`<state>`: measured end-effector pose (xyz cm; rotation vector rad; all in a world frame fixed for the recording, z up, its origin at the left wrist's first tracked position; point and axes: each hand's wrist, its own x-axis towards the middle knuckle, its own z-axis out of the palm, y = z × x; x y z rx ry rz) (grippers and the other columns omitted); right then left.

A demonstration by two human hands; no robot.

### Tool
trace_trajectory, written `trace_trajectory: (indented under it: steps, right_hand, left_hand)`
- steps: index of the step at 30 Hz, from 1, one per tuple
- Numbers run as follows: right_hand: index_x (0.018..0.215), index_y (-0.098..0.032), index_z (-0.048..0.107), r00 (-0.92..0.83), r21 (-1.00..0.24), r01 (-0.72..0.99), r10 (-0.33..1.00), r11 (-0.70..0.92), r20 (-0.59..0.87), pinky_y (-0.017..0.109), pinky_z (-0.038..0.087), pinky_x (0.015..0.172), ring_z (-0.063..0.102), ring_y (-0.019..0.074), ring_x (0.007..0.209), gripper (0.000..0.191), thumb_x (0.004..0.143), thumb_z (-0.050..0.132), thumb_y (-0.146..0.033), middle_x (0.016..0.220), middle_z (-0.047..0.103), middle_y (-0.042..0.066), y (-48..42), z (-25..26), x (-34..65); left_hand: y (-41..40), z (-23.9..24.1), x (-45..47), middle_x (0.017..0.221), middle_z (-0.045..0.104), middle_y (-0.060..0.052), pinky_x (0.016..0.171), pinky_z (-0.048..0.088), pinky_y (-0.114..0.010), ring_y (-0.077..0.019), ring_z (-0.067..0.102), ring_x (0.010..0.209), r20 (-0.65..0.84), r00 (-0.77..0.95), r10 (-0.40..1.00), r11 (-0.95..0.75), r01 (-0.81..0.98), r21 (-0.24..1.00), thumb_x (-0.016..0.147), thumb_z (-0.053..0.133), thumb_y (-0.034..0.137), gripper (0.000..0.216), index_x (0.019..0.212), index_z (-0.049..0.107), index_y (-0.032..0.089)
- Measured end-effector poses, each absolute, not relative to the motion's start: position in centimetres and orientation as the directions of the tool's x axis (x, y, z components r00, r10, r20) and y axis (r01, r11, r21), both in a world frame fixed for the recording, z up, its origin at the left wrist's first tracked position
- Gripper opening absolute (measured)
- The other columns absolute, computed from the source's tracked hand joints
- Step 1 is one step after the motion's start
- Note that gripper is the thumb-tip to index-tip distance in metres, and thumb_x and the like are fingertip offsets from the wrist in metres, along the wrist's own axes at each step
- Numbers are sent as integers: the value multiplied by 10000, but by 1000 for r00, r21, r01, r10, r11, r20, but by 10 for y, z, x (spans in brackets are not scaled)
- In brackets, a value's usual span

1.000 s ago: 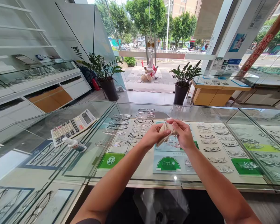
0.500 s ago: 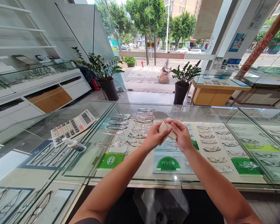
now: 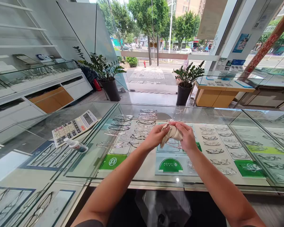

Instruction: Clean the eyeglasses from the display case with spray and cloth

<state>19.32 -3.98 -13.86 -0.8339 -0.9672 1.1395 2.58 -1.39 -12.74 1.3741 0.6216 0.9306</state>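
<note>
A beige cloth (image 3: 174,133) is bunched between my two hands, above the glass counter. My left hand (image 3: 157,136) pinches its left side, where a loose fold hangs down. My right hand (image 3: 186,135) grips the right side, thumb and fingers close to those of the left. Whether anything is wrapped inside the cloth I cannot tell. Below the hands, under the glass, lie rows of eyeglasses (image 3: 142,136) and a green-and-white brand card (image 3: 170,165).
On the glass counter (image 3: 142,182) at left lie a calculator (image 3: 73,127) and a small white spray bottle (image 3: 76,145) on its side. More eyeglasses (image 3: 215,151) fill the display at right. Potted plants (image 3: 184,90) stand beyond, by the glass door.
The cloth has been turned and regathered: more of it now shows between my hands, with a fold hanging at the left. My hands stay in nearly the same place.
</note>
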Motion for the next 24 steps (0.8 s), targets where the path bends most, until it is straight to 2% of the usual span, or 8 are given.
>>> trace_trajectory:
  steps: [3,7,12,16,20,24]
  right_hand:
    - [889,-266,889,130,-906,-370,977,207,170,436,605,961,750,313,1130,225,853,816,-477,1082,864,78,-38,-138,194]
    - [911,-285,889,133,-902,-389,980,186,145,428,617,956,758,309,1139,241,839,840,-510,1090,862,67,-38,-142,190]
    - [1006,-340,897,105,-914,-338,974,225,201,424,604,1019,770,281,1123,259,874,830,-553,1086,849,40,-41,-146,185]
    - [1037,-339,895,60,-917,-276,957,290,285,455,568,1105,755,293,1170,271,909,804,-561,1136,837,44,-43,-144,185]
    - [1022,-329,892,37,-918,-304,966,254,255,449,594,1043,760,288,1117,271,871,850,-550,1110,830,44,-44,-143,186]
    - [946,-322,885,82,-910,-344,973,232,217,446,600,999,765,277,1052,247,812,906,-529,1022,834,40,-42,-138,191]
  left_hand:
    - [-13,-122,20,821,644,-23,649,427,-255,-130,534,692,143,618,773,-40,-177,983,840,843,633,580,1139,754,144]
    - [-16,-126,26,748,573,12,579,318,-241,-100,439,626,148,567,811,-47,-189,981,793,888,612,593,1106,730,133]
    - [-21,-130,38,834,666,-29,674,433,-255,-143,555,730,214,411,886,-143,-198,970,846,829,644,553,1075,752,146]
    - [-22,-133,40,815,675,-28,656,440,-255,-149,564,713,226,329,917,-173,-181,968,878,752,721,576,1027,783,165]
    - [-19,-139,40,723,639,-12,634,421,-262,-142,530,665,200,289,936,-157,-163,974,901,667,794,655,966,788,154]
    - [-14,-141,38,762,673,-14,688,447,-261,-149,563,724,165,320,933,-106,-192,976,870,689,819,677,945,773,152]
